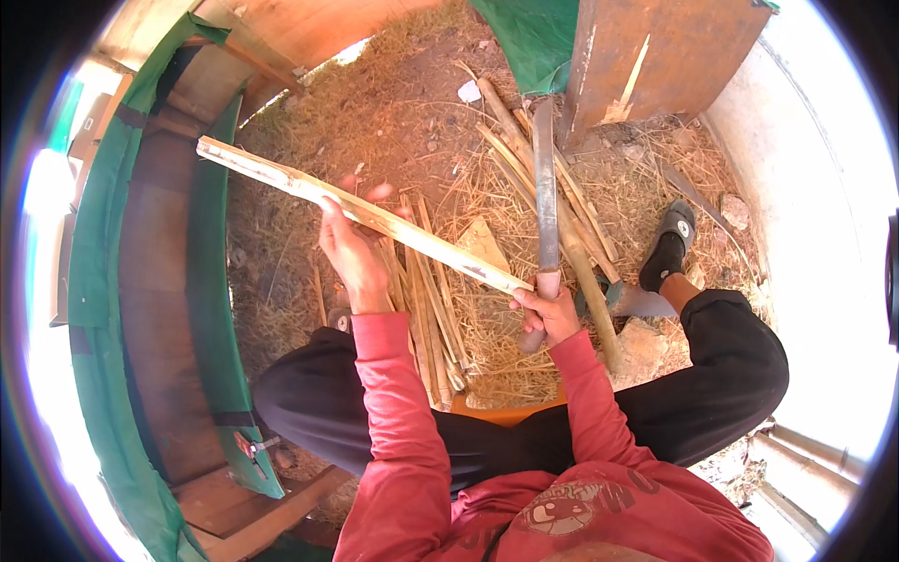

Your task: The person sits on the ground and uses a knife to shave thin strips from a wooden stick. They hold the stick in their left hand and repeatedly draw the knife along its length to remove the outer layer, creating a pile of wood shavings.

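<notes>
A long, pale split bamboo piece [398, 229] slants across the middle, its far end up at the left. My left hand [354, 251] grips it around the middle, and the fingertips beyond its far edge are blurred. My right hand [552, 314] is closed around the handle of a machete [545, 178], whose long dark blade points away from me. The right thumb also presses the near end of the bamboo piece against that hand. Below the piece, between my legs, lies a bundle of split bamboo strips [426, 318] on the ground.
More bamboo poles [585, 253] lie on the straw-covered ground beside my right foot in a grey clog [676, 229]. A brown wooden panel [646, 66] stands at the back right. Green-covered boards [211, 281] line the left side, and a pale wall [805, 178] rises at right.
</notes>
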Available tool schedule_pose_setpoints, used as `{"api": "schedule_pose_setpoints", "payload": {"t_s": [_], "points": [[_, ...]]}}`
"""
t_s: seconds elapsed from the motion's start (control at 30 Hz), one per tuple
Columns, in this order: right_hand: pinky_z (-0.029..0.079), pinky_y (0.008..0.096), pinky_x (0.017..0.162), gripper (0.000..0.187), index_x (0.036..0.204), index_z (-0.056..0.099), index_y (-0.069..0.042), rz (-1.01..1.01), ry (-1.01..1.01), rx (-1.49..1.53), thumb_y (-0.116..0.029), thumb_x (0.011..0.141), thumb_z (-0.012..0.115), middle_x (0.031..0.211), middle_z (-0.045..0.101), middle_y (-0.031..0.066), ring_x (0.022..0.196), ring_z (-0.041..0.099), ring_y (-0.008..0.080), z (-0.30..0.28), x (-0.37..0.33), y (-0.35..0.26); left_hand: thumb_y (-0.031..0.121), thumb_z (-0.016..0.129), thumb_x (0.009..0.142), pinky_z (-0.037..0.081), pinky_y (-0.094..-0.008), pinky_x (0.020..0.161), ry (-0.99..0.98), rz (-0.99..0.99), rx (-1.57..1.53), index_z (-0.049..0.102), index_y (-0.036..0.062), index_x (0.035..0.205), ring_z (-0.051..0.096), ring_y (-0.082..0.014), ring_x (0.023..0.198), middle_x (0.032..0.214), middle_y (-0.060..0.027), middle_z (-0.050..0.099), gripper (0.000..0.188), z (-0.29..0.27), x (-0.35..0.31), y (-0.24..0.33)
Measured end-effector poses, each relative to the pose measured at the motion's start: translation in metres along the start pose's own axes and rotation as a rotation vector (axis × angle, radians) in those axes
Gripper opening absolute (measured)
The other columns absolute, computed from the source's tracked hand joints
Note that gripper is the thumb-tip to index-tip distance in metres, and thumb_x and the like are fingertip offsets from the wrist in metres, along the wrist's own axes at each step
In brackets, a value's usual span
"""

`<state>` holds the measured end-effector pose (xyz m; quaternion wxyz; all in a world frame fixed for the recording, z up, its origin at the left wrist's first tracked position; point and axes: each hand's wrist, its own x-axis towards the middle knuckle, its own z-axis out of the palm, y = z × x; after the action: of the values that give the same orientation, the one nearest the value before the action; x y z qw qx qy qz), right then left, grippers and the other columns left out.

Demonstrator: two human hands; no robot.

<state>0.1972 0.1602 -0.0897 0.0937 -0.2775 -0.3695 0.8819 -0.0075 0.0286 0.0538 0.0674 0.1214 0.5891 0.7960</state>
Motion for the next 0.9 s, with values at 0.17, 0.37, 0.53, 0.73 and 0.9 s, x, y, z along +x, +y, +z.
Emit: {"api": "schedule_pose_setpoints", "payload": {"t_s": [0.17,0.37,0.53,0.73,0.9], "points": [[0.039,0.0246,0.042,0.027,0.101,0.053,-0.005,0.041,-0.007,0.104,-0.008,0.083,0.072,0.076,0.067,0.0145,0.042,0.045,0.0061,-0.006,0.003,0.004,0.047,0.042,0.100,0.060,-0.0429,0.068,0.292,0.211,0.038,0.039,-0.0031,0.131,0.067,-0.0316,0.079,0.091,-0.0186,0.064,0.059,0.000,0.013,0.015],[0.040,0.0256,0.043,0.024,0.099,0.053,-0.004,0.074,-0.029,0.156,-0.006,0.082,0.070,0.073,0.065,0.0148,0.042,0.044,0.0063,-0.011,0.001,0.004,0.035,0.043,0.101,0.059,-0.0376,0.067,0.215,0.074,0.223,0.051,-0.0043,0.118,0.067,-0.0281,0.077,0.091,-0.0193,0.067,0.043,-0.018,0.023,0.023],[0.040,0.0256,0.044,0.023,0.096,0.052,-0.004,0.101,-0.106,0.199,-0.006,0.082,0.070,0.073,0.064,0.0162,0.042,0.044,0.0069,-0.010,-0.001,0.006,0.030,0.051,0.099,0.057,-0.0331,0.063,0.141,0.090,0.314,0.055,-0.0043,0.119,0.068,-0.0224,0.075,0.088,-0.0192,0.069,0.039,-0.021,0.029,0.007],[0.040,0.0269,0.045,0.025,0.094,0.050,-0.004,0.119,-0.053,0.194,-0.005,0.081,0.071,0.072,0.063,0.0161,0.043,0.045,0.0087,-0.007,0.002,0.013,0.032,0.052,0.099,0.057,-0.0343,0.061,0.141,0.113,0.277,0.057,-0.0025,0.114,0.068,-0.0245,0.069,0.090,-0.0186,0.069,0.038,-0.016,0.035,0.023],[0.037,0.0239,0.043,0.021,0.095,0.050,-0.006,0.150,-0.054,0.234,-0.006,0.084,0.068,0.074,0.064,0.0169,0.040,0.037,0.0041,-0.010,0.000,0.022,0.039,0.048,0.100,0.056,-0.0352,0.067,0.030,0.029,0.266,0.055,0.0009,0.119,0.070,-0.0248,0.078,0.096,-0.0200,0.070,0.043,-0.023,0.034,0.006]]}}
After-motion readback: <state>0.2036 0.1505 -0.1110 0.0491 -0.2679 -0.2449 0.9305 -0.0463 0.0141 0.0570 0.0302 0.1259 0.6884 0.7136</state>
